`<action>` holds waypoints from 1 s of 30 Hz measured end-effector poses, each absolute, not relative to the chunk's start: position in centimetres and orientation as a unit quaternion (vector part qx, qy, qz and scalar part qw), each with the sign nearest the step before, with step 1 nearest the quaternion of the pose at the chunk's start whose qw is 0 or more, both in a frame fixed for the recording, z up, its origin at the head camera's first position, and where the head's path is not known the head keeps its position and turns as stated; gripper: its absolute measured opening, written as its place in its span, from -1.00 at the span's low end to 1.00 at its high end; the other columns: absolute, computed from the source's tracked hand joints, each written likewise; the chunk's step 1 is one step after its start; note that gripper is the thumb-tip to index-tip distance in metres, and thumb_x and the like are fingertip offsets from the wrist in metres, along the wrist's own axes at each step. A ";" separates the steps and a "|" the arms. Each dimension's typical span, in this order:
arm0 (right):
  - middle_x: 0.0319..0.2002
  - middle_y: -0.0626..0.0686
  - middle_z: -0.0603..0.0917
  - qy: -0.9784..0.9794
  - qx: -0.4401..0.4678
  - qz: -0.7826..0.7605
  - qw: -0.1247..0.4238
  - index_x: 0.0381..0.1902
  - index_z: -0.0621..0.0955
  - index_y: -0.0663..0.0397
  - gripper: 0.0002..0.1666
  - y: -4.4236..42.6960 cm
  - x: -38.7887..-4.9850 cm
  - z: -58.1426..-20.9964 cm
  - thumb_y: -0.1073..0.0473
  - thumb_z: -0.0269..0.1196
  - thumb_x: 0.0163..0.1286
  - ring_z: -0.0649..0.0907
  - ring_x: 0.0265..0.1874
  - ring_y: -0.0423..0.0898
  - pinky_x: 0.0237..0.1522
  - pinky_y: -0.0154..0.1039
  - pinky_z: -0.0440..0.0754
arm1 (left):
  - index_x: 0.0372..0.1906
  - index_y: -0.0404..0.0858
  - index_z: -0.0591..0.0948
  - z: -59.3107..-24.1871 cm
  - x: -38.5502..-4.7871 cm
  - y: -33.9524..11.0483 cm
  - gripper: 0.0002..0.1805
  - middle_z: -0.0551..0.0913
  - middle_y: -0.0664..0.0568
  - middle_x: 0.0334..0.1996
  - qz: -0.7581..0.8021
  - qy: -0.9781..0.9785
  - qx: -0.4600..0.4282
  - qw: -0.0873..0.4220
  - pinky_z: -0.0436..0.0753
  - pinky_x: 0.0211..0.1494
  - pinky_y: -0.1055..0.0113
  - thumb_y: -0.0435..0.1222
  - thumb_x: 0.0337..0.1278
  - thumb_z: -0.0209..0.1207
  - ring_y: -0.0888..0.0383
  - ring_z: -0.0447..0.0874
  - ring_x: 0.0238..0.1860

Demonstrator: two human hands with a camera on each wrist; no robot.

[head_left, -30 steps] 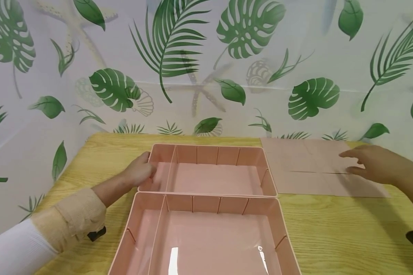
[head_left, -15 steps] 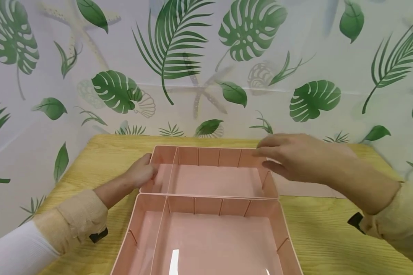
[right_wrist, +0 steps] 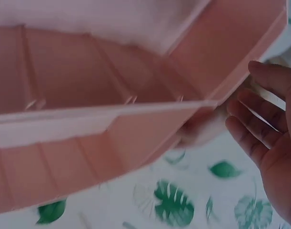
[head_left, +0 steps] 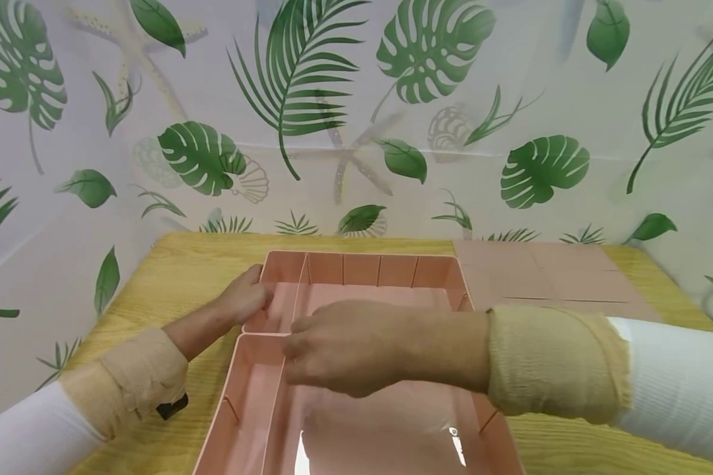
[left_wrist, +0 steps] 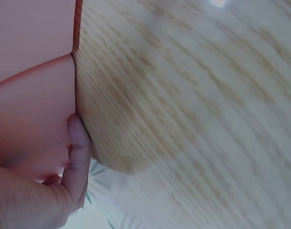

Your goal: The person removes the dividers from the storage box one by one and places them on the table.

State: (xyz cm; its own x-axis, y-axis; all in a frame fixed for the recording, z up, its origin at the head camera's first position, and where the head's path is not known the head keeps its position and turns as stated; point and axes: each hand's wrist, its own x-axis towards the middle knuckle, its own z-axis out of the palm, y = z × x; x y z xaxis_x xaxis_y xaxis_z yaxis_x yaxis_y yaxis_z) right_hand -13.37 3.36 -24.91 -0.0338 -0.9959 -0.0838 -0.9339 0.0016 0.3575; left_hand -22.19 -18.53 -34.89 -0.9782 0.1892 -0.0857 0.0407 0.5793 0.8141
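Observation:
Two pink divided trays stand end to end: a rear tray (head_left: pixel 361 269) and a front tray (head_left: pixel 255 396). My left hand (head_left: pixel 246 297) grips the left wall of the rear tray; in the left wrist view, this hand (left_wrist: pixel 64 186) has its fingers bent over the pink wall (left_wrist: pixel 35 114). Above the line where the trays meet, near the left divider, is my right hand (head_left: pixel 356 343), covering part of both. The right wrist view shows that hand (right_wrist: pixel 274 129) with loosely bent, empty fingers beside a pink tray's edge (right_wrist: pixel 231 43).
Flat pink panels (head_left: pixel 511 267) lie on the wooden table (head_left: pixel 184 264) to the right of the rear tray. Behind the table hangs a leaf-patterned cloth (head_left: pixel 344 178). My right forearm reaches across the front tray's right side.
My right hand has moved left from above the flat panels, across the rear tray's right end, to the trays' meeting edge. My left hand keeps its grip in the same place.

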 end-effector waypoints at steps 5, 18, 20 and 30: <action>-0.16 -0.15 0.60 -0.661 0.725 -0.183 0.063 -0.06 0.61 -0.21 -0.77 0.0 -12.3 -27.1 0.14 0.19 0.35 0.60 -0.10 -0.16 0.01 -0.31 0.56 | 0.06 -0.56 0.35 -34.8 -22.5 -18.2 -0.55 0.45 -0.16 -0.32 0.460 0.881 0.073 0.080 0.49 -0.32 0.27 -0.46 -0.02 -0.10 0.01 0.46 -0.33; -0.23 -0.32 0.71 -0.656 0.687 -0.314 -0.007 -0.29 0.68 -0.48 -0.81 -3.5 -11.8 -31.3 0.07 0.23 0.32 0.67 -0.26 -0.31 -0.29 -0.33 0.66 | 0.10 -0.57 0.35 -34.9 -22.7 -17.8 -0.48 0.47 -0.21 -0.28 0.448 0.888 0.069 0.076 0.51 -0.27 0.27 -0.47 -0.08 -0.11 -0.06 0.49 -0.27; -0.23 -0.32 0.71 -0.651 0.693 -0.309 0.002 -0.31 0.68 -0.49 -0.81 -3.7 -12.0 -31.5 0.06 0.22 0.32 0.67 -0.28 -0.29 -0.30 -0.32 0.65 | 0.08 -0.57 0.36 -34.9 -22.7 -18.0 -0.49 0.46 -0.21 -0.27 0.446 0.889 0.070 0.075 0.51 -0.28 0.26 -0.47 -0.09 -0.11 -0.05 0.48 -0.27; -0.33 -0.32 0.73 -0.628 0.716 -0.303 0.035 -0.39 0.68 -0.50 -0.77 -4.6 -12.5 -32.0 0.03 0.14 0.36 0.69 -0.35 -0.26 -0.24 -0.29 0.63 | 0.10 -0.57 0.36 -35.1 -22.5 -18.6 -0.47 0.48 -0.23 -0.26 0.440 0.893 0.059 0.071 0.51 -0.24 0.25 -0.46 -0.10 -0.09 -0.08 0.50 -0.24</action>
State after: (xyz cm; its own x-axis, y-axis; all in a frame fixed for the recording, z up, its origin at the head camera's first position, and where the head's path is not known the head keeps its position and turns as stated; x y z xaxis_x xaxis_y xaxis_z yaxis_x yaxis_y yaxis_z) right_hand -12.50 -4.56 -32.00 0.0268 -0.9201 -0.3907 -0.8781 -0.2085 0.4307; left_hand -22.54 -18.56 -35.07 -0.9828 0.1689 -0.0750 0.0434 0.6056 0.7946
